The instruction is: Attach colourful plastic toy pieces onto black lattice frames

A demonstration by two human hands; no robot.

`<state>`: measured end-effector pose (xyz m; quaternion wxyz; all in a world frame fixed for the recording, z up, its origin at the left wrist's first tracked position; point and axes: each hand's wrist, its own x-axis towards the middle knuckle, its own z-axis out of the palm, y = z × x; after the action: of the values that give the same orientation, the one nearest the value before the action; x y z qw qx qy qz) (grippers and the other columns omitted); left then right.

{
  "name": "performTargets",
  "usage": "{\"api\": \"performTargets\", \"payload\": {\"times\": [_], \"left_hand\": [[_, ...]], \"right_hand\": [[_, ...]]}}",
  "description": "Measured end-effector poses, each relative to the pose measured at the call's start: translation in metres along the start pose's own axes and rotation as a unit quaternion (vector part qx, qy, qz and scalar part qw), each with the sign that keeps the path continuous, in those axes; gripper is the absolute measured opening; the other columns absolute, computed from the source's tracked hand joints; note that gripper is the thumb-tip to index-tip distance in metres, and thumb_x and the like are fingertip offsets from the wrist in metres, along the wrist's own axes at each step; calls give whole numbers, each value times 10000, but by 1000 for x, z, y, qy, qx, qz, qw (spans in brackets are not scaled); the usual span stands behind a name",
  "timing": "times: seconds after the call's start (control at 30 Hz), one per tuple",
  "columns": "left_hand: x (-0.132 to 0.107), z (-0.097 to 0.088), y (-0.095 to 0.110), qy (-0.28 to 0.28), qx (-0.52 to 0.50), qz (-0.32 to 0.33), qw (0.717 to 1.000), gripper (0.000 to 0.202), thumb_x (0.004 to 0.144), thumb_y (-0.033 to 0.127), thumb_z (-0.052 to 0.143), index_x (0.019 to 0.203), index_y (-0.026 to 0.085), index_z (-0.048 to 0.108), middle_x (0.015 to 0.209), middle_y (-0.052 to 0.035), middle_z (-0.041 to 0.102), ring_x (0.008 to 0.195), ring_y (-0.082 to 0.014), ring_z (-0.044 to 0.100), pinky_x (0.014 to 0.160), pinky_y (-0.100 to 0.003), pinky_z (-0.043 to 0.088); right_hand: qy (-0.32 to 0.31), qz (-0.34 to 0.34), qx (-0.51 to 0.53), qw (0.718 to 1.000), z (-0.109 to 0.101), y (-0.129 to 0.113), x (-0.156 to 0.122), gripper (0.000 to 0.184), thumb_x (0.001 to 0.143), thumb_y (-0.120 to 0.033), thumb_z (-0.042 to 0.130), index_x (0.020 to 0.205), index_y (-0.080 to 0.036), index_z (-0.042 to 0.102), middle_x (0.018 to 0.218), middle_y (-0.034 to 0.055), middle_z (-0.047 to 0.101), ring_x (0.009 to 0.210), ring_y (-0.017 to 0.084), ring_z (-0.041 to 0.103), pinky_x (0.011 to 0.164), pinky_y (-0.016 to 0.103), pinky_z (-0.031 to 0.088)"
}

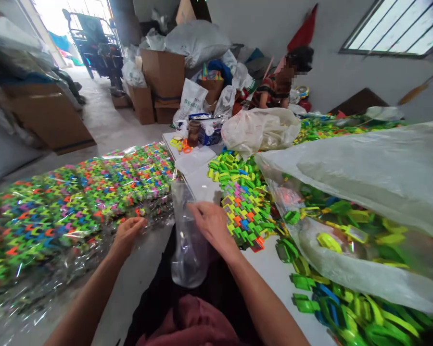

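My right hand [213,222] is closed on a clear plastic bag [187,250], pinching it near its upper right side. The bag hangs upright over my lap and looks flat, with nothing visible in it. My left hand [129,234] is apart from the bag, its fingers loosely bent and holding nothing I can see. It is beside the near edge of the wrapped packs [94,192] of colourful plastic pieces. Just right of my right hand, a neat block of interlocked yellow, green, orange and pink pieces [243,216] lies on the white tabletop [270,274].
Loose green and yellow band-like pieces [368,307] lie at right, partly under a large translucent sack [375,168]. Orange-handled scissors [184,145], a brown jar [194,133] and a blue basket [210,134] stand at the table's far end. Another person [274,91] sits beyond, near cardboard boxes [163,74].
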<state>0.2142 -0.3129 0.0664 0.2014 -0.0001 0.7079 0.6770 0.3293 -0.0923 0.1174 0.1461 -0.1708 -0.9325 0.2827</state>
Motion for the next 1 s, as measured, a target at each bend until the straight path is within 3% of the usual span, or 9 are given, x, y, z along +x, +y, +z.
{"api": "performTargets", "payload": {"times": [0.13,0.27,0.37,0.47,0.57,0.7,0.8,0.87,1.0], "left_hand": [[-27,-7,38,18,48,97,994,575,653,534,769,1056,143,643,893,-65,709,781,-197,670,638,-261,540],[-50,-3,66,-139,82,119,980,807,649,449,809,1345,169,513,938,-62,706,828,-216,673,703,-297,558],[-51,-10,56,-192,69,109,973,723,701,433,774,1328,158,544,810,-36,692,735,-191,651,658,-272,537],[-45,-26,39,-145,141,132,970,606,766,424,696,1290,142,583,662,6,626,604,-156,596,594,-253,499],[-44,-34,34,-92,348,142,922,546,773,295,641,1303,171,595,657,4,633,586,-174,601,585,-266,490],[-56,-29,38,31,547,235,803,612,748,144,599,1347,263,561,1270,-101,627,1013,-244,646,804,-307,516],[-67,-32,40,51,608,190,769,324,797,114,487,989,232,720,1041,-93,691,747,-211,653,605,-267,468],[-64,-35,45,80,569,186,797,230,800,133,483,778,211,697,825,-65,675,602,-191,593,525,-257,410],[-25,-1,78,62,176,183,965,78,795,166,584,755,191,647,608,23,589,589,-141,569,575,-204,450]], "right_hand": [[-74,-83,-207,972,-13,-33,17,269,924,-378,627,745,-181,663,763,76,699,752,201,628,689,297,349],[-123,-230,-111,959,11,-75,4,192,900,-347,657,790,-189,658,744,22,689,726,159,604,715,282,328],[-170,-208,6,963,25,-72,-8,235,810,-366,736,692,-187,641,642,-28,647,604,116,538,595,249,274],[-185,-83,88,975,26,-40,-5,320,766,-361,757,584,-177,569,546,-55,556,526,94,461,522,227,239],[-139,-51,39,988,27,-23,4,289,782,-287,718,585,-184,533,593,-29,553,556,114,470,535,239,261],[-202,-183,-15,962,40,-62,-12,143,796,-88,572,703,-195,593,812,57,633,698,170,575,622,267,373],[-243,-206,-3,948,50,-94,-28,194,842,-44,494,880,-184,623,893,111,661,764,214,633,691,305,460],[-229,-189,-13,955,56,-94,-21,235,857,-36,484,985,-181,617,948,123,668,813,219,653,745,315,489],[-187,-114,-59,974,41,-43,47,266,850,-68,529,1052,-212,625,979,74,688,915,206,658,816,290,489]]}}
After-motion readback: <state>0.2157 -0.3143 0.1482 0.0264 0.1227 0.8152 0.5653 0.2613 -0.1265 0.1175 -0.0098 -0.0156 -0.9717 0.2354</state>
